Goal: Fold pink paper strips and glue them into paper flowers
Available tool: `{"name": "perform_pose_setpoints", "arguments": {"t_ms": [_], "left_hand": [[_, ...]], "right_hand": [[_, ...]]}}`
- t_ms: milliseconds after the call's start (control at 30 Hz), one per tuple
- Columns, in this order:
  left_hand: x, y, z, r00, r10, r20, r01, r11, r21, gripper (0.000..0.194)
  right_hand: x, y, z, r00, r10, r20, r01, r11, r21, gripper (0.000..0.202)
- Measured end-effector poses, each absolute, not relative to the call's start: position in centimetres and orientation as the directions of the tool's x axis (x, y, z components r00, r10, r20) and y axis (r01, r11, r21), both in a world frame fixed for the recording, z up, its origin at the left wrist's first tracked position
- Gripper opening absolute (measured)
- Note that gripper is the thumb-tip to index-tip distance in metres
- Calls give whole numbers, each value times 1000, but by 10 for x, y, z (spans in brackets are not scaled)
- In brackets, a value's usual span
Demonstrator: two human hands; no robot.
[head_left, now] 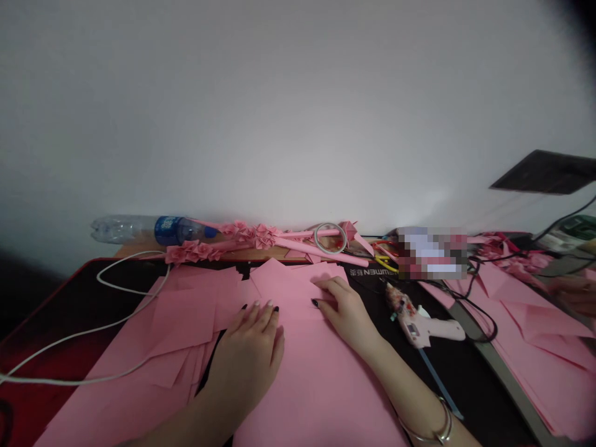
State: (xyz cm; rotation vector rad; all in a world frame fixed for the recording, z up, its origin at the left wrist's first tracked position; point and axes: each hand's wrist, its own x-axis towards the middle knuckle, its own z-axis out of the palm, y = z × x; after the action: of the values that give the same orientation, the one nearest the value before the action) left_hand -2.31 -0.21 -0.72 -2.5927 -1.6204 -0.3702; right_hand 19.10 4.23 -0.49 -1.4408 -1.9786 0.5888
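We have the pale wall [279, 112] across the back, and in front of it the black mat [488, 391], which shows as a narrow sliver left of the middle pink paper [321, 391] and a wider strip to its right. That paper runs from the near edge of view almost to the mat's far edge, between the left pink stack [112, 379] and the right pink pile [544, 372]. Our left hand [249, 354] lies palm down at the paper's left edge, fingers slightly spread; our right hand [347, 310] rests near its far right part, thumb and forefinger a little parted — we see nothing between them. Along the wall, the clear bottle [125, 230] and the pink paper flowers [263, 236] crowd the back edge. The glue gun [426, 329] lies in the right strip, apart from our right hand — beyond it, dark cables [488, 332] cross the pile's edge.
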Motion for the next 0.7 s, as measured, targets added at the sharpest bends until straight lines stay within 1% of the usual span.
{"name": "perform_pose_setpoints", "arguments": {"t_ms": [233,467,700], "left_hand": [[-23,-2,-6,417,869,266,891,-449,73,38],[-23,1,-2,410,881,235,892,-442,97,38],[-23,0,-5,405,875,264,891,-443,102,37]], "right_hand": [[191,42,-5,-217,952,216,677,306,-670,32],[189,41,-4,-215,951,222,685,308,-660,31],[191,41,-5,-213,949,232,690,314,-652,33]]}}
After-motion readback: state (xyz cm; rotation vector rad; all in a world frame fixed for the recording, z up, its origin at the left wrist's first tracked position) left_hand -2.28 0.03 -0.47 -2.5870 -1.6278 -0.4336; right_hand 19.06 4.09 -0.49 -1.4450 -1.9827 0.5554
